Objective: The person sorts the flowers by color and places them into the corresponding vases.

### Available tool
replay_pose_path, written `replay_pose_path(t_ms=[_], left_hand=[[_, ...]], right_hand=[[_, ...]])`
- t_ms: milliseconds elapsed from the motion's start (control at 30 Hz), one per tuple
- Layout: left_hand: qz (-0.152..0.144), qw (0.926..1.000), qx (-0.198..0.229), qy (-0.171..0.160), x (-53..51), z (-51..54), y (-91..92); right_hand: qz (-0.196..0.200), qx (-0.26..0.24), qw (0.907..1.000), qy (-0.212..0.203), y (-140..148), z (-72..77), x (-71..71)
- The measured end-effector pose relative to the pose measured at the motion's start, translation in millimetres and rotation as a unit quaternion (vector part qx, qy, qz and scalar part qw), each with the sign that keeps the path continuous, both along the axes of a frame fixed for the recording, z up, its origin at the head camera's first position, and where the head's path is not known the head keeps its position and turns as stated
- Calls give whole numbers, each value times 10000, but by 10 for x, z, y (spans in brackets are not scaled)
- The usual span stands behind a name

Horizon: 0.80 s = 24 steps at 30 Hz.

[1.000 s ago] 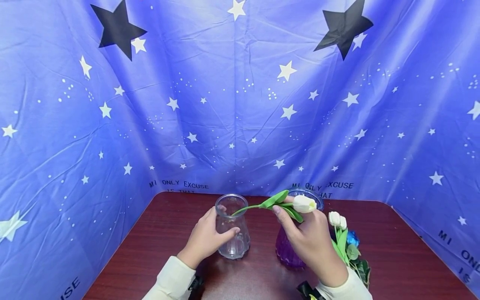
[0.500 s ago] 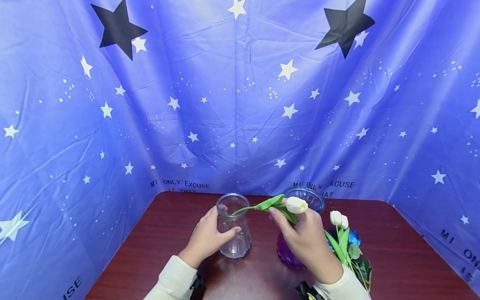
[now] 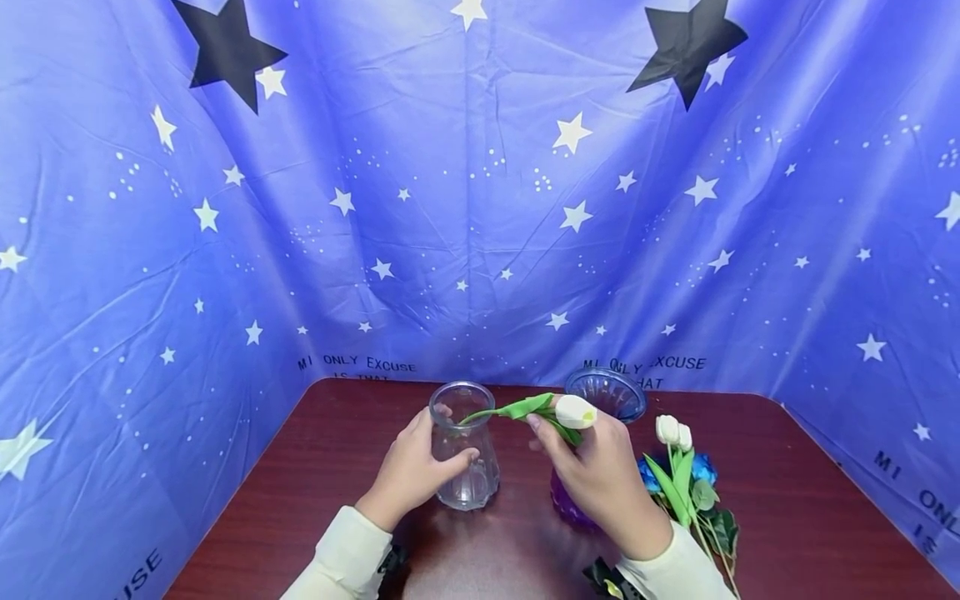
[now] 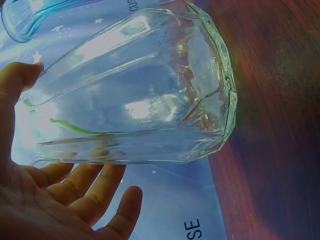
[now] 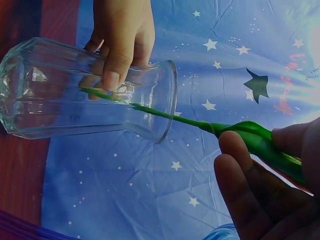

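My left hand [image 3: 408, 479] holds a clear glass vase [image 3: 476, 487], thumb across its near side and fingers round the far side. The vase stands upright on the table. In the left wrist view its faceted glass [image 4: 125, 95] shows a green stem inside. Between the thumb and fingers of my right hand [image 3: 611, 483] is a white tulip [image 3: 576, 412], pinched at its leaves near the bloom. Its stem slants leftward through the vase's mouth, as the right wrist view shows with the green leaf [image 5: 250, 140] outside the rim.
A second vase [image 3: 606, 385], blue at the rim and purple below, stands behind my right hand, partly hidden. To the right lie white tulips [image 3: 667, 429], blue flowers [image 3: 703, 467] and leafy stems on the dark red table [image 3: 810, 500]. A starry blue cloth [image 3: 465, 208] encloses the table.
My right hand has moved left with the tulip, bringing the bloom closer to the clear vase and pushing the stem further in. My left hand keeps its hold on the vase.
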State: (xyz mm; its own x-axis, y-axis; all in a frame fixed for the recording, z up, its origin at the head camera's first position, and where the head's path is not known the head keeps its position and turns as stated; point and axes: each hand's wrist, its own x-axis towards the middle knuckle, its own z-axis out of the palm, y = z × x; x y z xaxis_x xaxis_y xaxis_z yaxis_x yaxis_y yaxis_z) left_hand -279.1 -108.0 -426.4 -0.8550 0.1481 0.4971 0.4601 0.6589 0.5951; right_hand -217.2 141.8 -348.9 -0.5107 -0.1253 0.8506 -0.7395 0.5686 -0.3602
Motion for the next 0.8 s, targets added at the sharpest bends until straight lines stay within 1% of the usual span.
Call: replay_pose_path(t_ms=[133, 200, 333, 467, 600, 700, 800], left_hand=[[-7, 10000, -7, -28, -6, 8, -3], [2, 10000, -12, -46, -5, 9, -2], [6, 10000, -7, -87, -1, 8, 1], [15, 9999, -22, -105, -8, 9, 4], [3, 10000, -21, -95, -10, 13, 6], [1, 10000, -17, -90, -3, 11, 3], [0, 10000, -18, -86, 0, 8, 1]], right_hand=[[49, -90, 9998, -169, 1, 7, 6], [93, -155, 9993, -329, 6, 10, 12], [42, -244, 9978, -622, 11, 27, 35], [28, -415, 9964, -745, 16, 56, 56], [-32, -524, 9965, -644, 39, 79, 61], [-116, -510, 9975, -477, 62, 96, 56], [-84, -491, 9983, -304, 86, 112, 53]])
